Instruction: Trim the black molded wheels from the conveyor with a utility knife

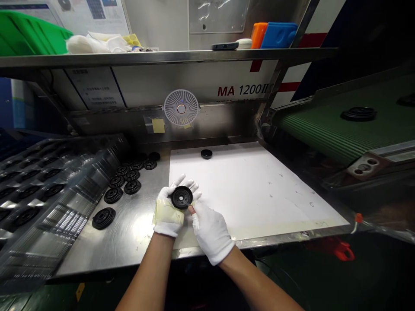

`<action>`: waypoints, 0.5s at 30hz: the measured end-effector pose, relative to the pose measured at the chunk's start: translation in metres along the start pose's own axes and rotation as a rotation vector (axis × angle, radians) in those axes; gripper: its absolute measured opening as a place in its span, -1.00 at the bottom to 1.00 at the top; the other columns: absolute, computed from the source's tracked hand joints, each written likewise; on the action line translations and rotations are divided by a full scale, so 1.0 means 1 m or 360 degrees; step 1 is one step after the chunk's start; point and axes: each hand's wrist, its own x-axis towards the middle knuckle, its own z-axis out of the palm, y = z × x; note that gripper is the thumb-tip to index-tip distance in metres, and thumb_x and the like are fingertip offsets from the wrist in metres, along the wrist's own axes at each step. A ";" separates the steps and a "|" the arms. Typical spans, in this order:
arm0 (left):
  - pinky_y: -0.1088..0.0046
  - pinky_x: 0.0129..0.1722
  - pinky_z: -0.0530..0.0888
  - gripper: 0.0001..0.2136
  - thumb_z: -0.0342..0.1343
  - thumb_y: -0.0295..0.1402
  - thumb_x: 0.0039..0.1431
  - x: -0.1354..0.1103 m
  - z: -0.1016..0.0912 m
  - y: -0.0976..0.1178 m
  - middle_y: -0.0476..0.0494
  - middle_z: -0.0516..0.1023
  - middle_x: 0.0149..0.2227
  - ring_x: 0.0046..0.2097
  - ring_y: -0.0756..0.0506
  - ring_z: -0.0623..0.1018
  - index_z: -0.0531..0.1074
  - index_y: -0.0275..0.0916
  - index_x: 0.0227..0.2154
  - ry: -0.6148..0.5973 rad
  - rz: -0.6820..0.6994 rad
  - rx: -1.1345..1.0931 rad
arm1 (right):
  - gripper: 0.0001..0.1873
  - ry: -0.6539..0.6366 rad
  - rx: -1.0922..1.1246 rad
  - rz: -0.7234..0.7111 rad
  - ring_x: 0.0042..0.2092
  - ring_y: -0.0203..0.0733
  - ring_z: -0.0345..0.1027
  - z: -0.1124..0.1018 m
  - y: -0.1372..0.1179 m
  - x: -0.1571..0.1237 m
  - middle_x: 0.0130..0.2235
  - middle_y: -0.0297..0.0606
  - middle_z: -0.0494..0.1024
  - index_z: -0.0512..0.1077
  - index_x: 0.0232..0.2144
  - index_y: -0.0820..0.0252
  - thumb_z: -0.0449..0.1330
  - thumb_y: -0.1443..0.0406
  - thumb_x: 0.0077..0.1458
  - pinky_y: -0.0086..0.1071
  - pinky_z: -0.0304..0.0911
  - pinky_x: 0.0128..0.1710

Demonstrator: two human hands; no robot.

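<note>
A black round plastic part [177,199] with a small centre hole lies tilted toward me in my left hand [167,212], whose gloved fingers reach behind and past it. My right hand [210,231], also in a white glove, pinches the part's lower right edge; a bare thumb tip shows there. Both hands are over the near left edge of the white sheet [240,190]. One more black round part [206,153] rests by itself near the sheet's far edge. To the left, several black ribbed round parts [132,186] stand on the metal table [129,233].
Stacked clear plastic trays [81,203] holding black parts fill the left side. At the right, a green conveyor belt [320,125] carries a black part [359,113]. A small fan [181,108] hangs under the metal shelf [181,57], which bears a green bin [32,36].
</note>
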 end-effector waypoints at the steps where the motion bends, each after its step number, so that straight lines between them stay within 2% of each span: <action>1: 0.12 -0.32 0.47 -0.73 0.00 -0.44 -0.04 -0.001 0.000 0.002 -0.31 0.47 -0.32 -0.29 -0.20 0.50 0.41 -0.36 -0.23 -0.0020 -0.0055 -0.0005 | -0.83 0.0004 0.0001 0.0006 -0.40 -0.23 0.35 -0.001 0.003 0.001 -0.41 -0.37 0.49 0.32 -0.35 0.10 -0.05 0.27 0.21 -0.38 -0.05 -0.45; 5: 0.33 -0.33 0.47 -0.86 0.07 -0.48 -0.05 0.002 0.003 -0.001 -0.06 0.39 -0.52 -0.44 -0.03 0.44 0.41 -0.33 -0.36 0.0045 -0.0004 -0.0093 | -0.83 0.0006 0.0003 0.0023 -0.42 -0.25 0.34 -0.001 0.005 -0.001 -0.42 -0.37 0.48 0.32 -0.34 0.11 -0.06 0.28 0.21 -0.39 -0.04 -0.45; 8: 0.44 -0.29 0.46 -0.93 0.10 -0.53 -0.06 0.006 0.006 -0.008 0.01 0.37 -0.54 -0.46 0.05 0.42 0.38 -0.29 -0.46 0.0117 0.0069 -0.0154 | -0.83 0.0000 0.0005 0.0017 -0.40 -0.24 0.34 0.003 -0.002 -0.004 -0.42 -0.37 0.48 0.33 -0.34 0.11 -0.05 0.28 0.21 -0.39 -0.04 -0.45; 10: 0.47 -0.23 0.45 -0.91 0.08 -0.54 -0.05 0.005 0.006 -0.010 0.04 0.38 -0.52 -0.44 0.08 0.43 0.38 -0.25 -0.44 0.0153 0.0161 -0.0184 | -0.80 -0.0006 0.0002 0.0009 -0.40 -0.24 0.34 0.004 -0.006 -0.006 -0.42 -0.35 0.48 0.33 -0.37 0.12 -0.06 0.27 0.22 -0.39 -0.05 -0.45; 12: 0.38 -0.20 0.46 -0.85 0.05 -0.52 -0.04 0.002 0.004 -0.008 -0.03 0.44 -0.44 -0.36 0.01 0.48 0.40 -0.25 -0.35 0.0165 0.0191 -0.0167 | -0.77 -0.0010 0.0000 -0.0006 -0.40 -0.24 0.34 0.003 -0.006 -0.005 -0.42 -0.35 0.48 0.33 -0.39 0.13 -0.08 0.26 0.23 -0.39 -0.04 -0.45; 15: 0.16 -0.29 0.48 -0.73 0.01 -0.47 -0.05 -0.004 0.000 -0.002 -0.26 0.48 -0.32 -0.26 -0.19 0.50 0.41 -0.35 -0.23 0.0102 0.0038 -0.0072 | -0.78 -0.0007 0.0010 -0.0026 -0.37 -0.24 0.36 -0.001 0.000 -0.003 -0.37 -0.34 0.50 0.34 -0.33 0.12 -0.09 0.26 0.23 -0.40 -0.01 -0.42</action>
